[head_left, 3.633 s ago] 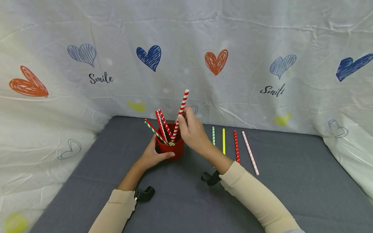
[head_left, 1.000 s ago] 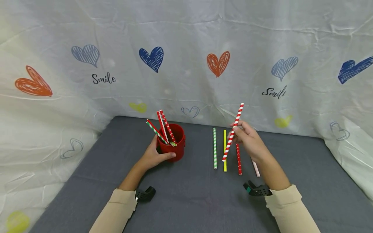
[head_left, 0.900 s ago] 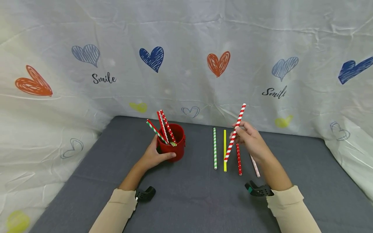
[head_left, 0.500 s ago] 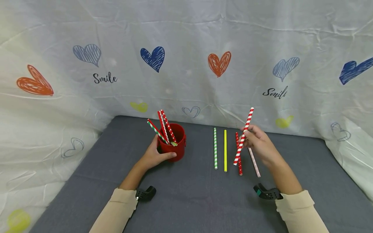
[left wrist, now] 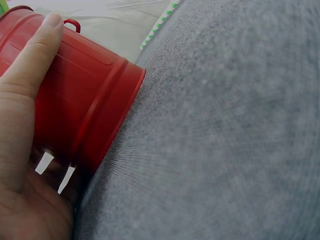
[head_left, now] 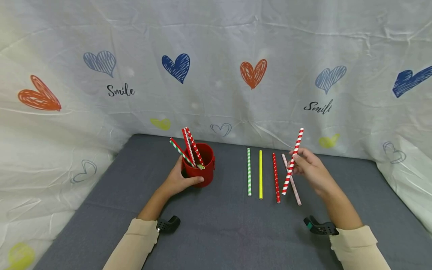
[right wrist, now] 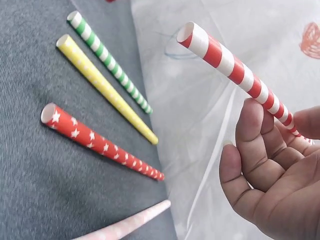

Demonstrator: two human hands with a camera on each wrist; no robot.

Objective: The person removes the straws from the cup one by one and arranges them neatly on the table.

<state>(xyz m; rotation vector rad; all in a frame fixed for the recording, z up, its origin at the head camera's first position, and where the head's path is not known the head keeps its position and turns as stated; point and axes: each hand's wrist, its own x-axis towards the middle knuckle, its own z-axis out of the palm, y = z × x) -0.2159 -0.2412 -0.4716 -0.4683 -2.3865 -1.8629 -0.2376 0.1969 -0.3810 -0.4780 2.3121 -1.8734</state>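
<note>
My left hand (head_left: 179, 180) grips a red metal bucket (head_left: 206, 174) on the table, its thumb across the front wall. Several patterned paper straws (head_left: 189, 148) lean inside the bucket toward the left. Between thumb and fingers, my right hand (head_left: 312, 170) pinches a red-and-white striped paper straw (head_left: 293, 161), tilted and raised over the table. Below it lies a pale pink straw (head_left: 295, 191), partly crossed by the striped one in the head view. Left of that, a red straw with white stars (right wrist: 100, 142), a yellow straw (right wrist: 105, 87) and a green-striped straw (right wrist: 110, 62) lie in a row.
A dark grey cloth covers the table (head_left: 222, 232). Behind it hangs a white curtain (head_left: 209, 97) printed with hearts and "Smile", its lower edge at the table's far side. A black camera mount (head_left: 168, 224) sits on the left wrist, another (head_left: 320, 227) on the right.
The striped straw has come out of the bucket and travelled right in my right hand, past the yellow and red straws to the pink one. My left hand has stayed on the bucket.
</note>
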